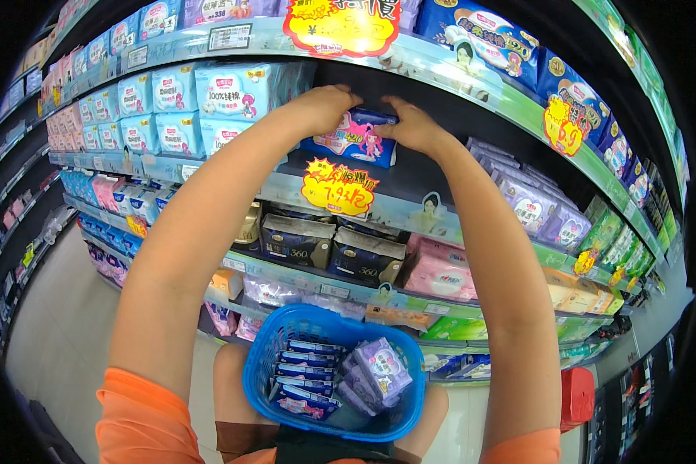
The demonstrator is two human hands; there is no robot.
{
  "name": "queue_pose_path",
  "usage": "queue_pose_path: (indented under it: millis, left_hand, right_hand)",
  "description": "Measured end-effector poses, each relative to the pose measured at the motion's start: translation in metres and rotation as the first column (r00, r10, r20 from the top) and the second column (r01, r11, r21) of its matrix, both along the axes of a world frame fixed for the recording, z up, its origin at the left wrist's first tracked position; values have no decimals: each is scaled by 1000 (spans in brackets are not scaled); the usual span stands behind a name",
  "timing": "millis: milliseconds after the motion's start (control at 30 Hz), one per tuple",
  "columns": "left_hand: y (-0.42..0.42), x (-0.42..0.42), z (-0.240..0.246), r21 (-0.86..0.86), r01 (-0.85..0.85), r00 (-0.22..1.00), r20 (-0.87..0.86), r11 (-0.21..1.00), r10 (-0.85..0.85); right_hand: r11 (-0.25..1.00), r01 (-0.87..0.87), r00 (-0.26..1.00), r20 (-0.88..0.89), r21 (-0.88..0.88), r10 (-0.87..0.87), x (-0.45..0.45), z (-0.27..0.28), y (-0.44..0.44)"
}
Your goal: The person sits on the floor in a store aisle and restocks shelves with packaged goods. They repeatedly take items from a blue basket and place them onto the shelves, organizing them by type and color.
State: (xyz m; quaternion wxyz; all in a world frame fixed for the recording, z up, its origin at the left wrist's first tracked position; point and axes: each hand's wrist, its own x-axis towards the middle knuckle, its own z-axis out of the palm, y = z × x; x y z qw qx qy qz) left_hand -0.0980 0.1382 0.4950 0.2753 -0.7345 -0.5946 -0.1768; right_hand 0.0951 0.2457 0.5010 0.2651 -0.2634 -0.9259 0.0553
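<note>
Both arms reach up to a shelf, around a dark blue pack of sanitary pads (356, 142). My left hand (330, 107) bends over the pack's upper left side, its fingertips partly hidden behind it. At the upper right corner, my right hand (409, 124) has its fingers spread and its thumb against the pack. Whether either hand grips the pack is unclear. A blue plastic basket (333, 432) rests on my lap. Inside it, dark blue packs (304, 388) stand in a row on the left, and purple packs (383, 371) lie piled on the right.
Light blue packs (226, 90) stand left of my left hand. Purple packs (525, 200) line the same shelf at right. The upper shelf's edge (255, 37) runs above my hands, with a hanging price sign (342, 29). Below are black packs (298, 240). A red stool (577, 397) stands lower right.
</note>
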Motion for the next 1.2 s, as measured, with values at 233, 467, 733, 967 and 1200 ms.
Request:
queue_pose_path:
  millis: [233,467,733,967,1200]
  left_hand:
    - [-58,26,-15,299,361,909,101,883,-405]
    - [-187,60,-198,-199,437,800,533,877,-278]
    - [-206,93,-437,-979,100,995,103,178,11]
    - [-210,101,-474,-992,30,999,25,119,-38]
    - [-201,47,-379,-866,345,891,423,362,163]
  right_hand:
    - [886,14,908,-376,464,183,53,-39,-53]
    - [951,-311,936,-174,10,307,104,-241,-210]
    - [817,53,772,542,-574,331,110,-470,-264]
    - [818,73,623,667,-570,409,108,-502,-266]
    - [680,41,891,335,-732,306,116,-420,-217]
